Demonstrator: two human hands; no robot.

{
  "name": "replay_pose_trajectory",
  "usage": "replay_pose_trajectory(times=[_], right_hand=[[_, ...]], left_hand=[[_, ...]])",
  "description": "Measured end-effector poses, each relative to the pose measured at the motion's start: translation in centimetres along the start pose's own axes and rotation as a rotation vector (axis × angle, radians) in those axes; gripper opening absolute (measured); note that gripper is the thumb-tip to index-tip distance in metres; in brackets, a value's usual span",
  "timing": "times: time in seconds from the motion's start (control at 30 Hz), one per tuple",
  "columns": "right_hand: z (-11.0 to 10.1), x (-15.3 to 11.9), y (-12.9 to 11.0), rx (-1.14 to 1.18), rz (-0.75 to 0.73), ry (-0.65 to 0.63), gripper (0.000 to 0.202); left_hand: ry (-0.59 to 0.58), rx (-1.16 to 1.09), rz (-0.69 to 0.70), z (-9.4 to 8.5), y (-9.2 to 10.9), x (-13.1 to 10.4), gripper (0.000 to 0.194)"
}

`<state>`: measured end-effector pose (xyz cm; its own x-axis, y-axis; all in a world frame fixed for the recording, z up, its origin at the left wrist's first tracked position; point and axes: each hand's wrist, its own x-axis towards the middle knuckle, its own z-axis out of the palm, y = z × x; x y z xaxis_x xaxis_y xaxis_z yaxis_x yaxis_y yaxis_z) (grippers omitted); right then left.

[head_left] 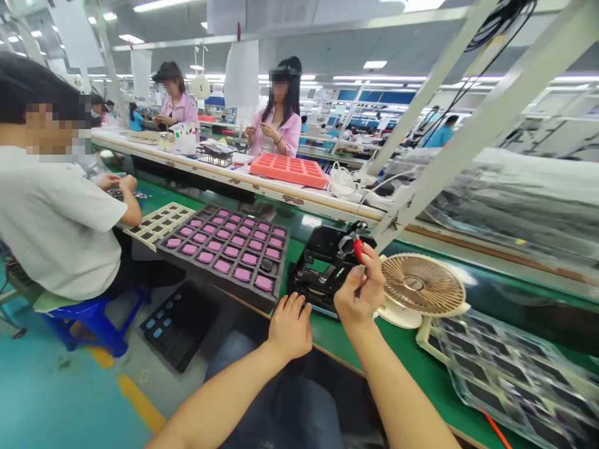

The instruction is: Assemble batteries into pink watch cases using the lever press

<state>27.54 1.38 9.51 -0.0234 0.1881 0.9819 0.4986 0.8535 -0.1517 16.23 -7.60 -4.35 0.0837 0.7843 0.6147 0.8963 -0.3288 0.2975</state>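
Observation:
A black clamp fixture (318,265) with a metal toggle and a red handle grip (359,249) stands on the green bench. My right hand (362,287) is closed round the red grip, which is raised. Fingers bent, my left hand (291,324) rests at the bench edge by the fixture's front left corner; whether it holds anything is hidden. Left of the fixture lies a dark grey tray (224,276) with pink pieces in its compartments. One compartment near its right side holds a black piece (266,265).
A round fan (423,284) stands right of the fixture, with clear plastic trays (510,368) beyond it. A cream tray (161,224) and a seated person (56,212) are at the left. An orange tray (289,169) sits on the raised shelf. A slanted white post rises behind the fixture.

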Motion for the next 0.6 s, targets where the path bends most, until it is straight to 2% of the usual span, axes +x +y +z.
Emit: replay_pose_trajectory(times=[0.23,0.33,0.47,0.6], right_hand=[[-1.0,0.8,0.7,-0.003,-0.039,-0.132,0.042],[-1.6,1.2,-1.2,-0.075,0.098,-0.159,0.040],[-2.6,1.1,-3.9,-0.338,0.250,-0.263,0.045],[-1.2,0.0,-3.5,-0.542,0.387,-0.322,0.049]], left_hand=[[0.047,0.032,-0.007,-0.2,-0.4,0.0,0.051],[0.032,-0.009,0.009,-0.6,0.1,-0.3,0.052],[0.007,-0.138,0.008,-1.2,0.6,-0.7,0.059],[-0.020,-0.173,0.037,-0.7,-0.4,-0.5,0.064]])
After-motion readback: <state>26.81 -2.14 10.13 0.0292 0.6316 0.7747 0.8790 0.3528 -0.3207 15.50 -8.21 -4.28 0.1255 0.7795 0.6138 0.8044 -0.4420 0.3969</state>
